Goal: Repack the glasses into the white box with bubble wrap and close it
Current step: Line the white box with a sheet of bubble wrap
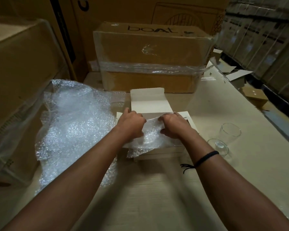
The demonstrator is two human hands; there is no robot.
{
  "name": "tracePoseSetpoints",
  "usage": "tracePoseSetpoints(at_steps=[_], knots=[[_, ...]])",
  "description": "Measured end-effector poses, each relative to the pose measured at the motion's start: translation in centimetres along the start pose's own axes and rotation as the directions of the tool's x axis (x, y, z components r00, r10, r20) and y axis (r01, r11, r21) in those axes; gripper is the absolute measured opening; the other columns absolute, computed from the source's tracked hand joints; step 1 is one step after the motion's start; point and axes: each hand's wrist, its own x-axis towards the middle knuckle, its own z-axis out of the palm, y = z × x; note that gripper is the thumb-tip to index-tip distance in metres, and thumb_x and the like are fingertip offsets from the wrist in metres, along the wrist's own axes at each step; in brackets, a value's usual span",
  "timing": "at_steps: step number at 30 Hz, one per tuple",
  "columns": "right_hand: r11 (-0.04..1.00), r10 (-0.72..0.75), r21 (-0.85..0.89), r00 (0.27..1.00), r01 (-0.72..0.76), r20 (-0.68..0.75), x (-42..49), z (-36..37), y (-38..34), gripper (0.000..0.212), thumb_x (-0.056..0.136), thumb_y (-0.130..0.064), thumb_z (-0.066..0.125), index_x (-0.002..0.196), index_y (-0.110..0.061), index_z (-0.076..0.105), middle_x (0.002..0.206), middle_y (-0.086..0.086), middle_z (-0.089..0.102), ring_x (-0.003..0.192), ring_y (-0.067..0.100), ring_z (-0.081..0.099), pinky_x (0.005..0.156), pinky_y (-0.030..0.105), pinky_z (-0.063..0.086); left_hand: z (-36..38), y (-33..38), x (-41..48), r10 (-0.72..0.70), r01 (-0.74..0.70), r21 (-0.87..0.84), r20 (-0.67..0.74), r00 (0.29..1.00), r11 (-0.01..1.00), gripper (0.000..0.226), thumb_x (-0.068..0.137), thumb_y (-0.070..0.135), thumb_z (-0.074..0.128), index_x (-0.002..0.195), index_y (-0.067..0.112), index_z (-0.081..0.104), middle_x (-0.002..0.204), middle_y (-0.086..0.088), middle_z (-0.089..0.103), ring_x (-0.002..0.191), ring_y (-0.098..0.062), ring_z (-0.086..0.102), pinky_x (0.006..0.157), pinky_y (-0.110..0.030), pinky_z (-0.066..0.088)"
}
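Currently | left hand point(131, 125), right hand point(174, 126) both pinch bubble wrap point(151, 132) | 1 white box point(150, 104) (open) | 2 glasses point(230, 130)

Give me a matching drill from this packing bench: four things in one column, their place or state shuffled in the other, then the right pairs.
Column one
1. white box
2. glasses
3. bubble wrap sheet
4. brown carton

Column two
a. bound in clear film, at the back
b. gripped by left hand and right hand
c. open, lid flap up
d. bare, right of the white box

Pairs: 1-c; 2-d; 3-b; 4-a
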Motion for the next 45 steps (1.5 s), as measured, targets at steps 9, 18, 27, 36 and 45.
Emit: tracePoseSetpoints(at_steps=[9,18,27,36,45], knots=[[0.998,0.036,-0.068,0.947,-0.015,0.321,1.9,0.9,-1.3,0.055,0.091,-0.015,0.063,0.142,-0.012,0.044,0.141,0.009,0.051,0.127,0.028,0.051,0.107,0.037,0.04,0.5,1.2,2.0,-0.037,0.008,0.102,0.282,0.959,0.995,0.041,0.073,0.05,0.072,0.105,0.024,0.065,0.107,0.0,0.065,0.111,-0.022,0.054,0.109,-0.051,0.016],[0.996,0.09,-0.018,0.884,-0.092,0.458,0.0,-3.4,-1.1,0.052,0.079,-0.036,0.078,0.121,-0.007,0.065,0.116,0.007,0.068,0.102,0.025,0.064,0.08,0.026,0.048,-1.4,-0.6,1.3,-0.001,0.026,-0.054,0.414,0.91,0.998,0.042,0.079,0.058,0.064,0.101,0.023,0.071,0.118,0.0,0.065,0.13,-0.021,0.039,0.112,-0.058,-0.004],[0.992,0.128,-0.074,0.845,-0.105,0.519,-0.4,-1.3,-2.4,0.046,0.083,-0.023,0.075,0.122,-0.005,0.058,0.12,0.009,0.065,0.105,0.025,0.063,0.086,0.029,0.049,0.7,1.9,0.6,-0.038,-0.004,0.137,0.304,0.952,0.991,0.042,0.082,0.051,0.064,0.112,0.021,0.065,0.123,-0.006,0.062,0.129,-0.031,0.041,0.113,-0.062,-0.005],[0.988,0.105,-0.149,0.844,-0.031,0.526,-1.0,-2.8,-2.5,0.036,0.085,-0.019,0.072,0.116,-0.003,0.063,0.112,0.007,0.065,0.098,0.023,0.062,0.079,0.026,0.046,-1.7,1.0,1.2,0.124,-0.026,-0.211,0.468,0.875,0.977,0.036,0.08,0.055,0.066,0.099,0.026,0.073,0.109,0.009,0.069,0.114,-0.014,0.052,0.11,-0.059,0.004],[0.99,0.115,-0.124,0.881,-0.064,0.459,-0.7,-2.0,-1.6,0.027,0.085,-0.024,0.074,0.096,-0.002,0.062,0.091,0.004,0.063,0.093,0.025,0.062,0.075,0.028,0.046,0.3,1.3,0.4,0.073,-0.061,-0.043,0.363,0.929,0.997,0.029,0.083,0.049,0.064,0.102,0.028,0.072,0.137,0.001,0.054,0.132,-0.025,0.037,0.11,-0.061,-0.001]])
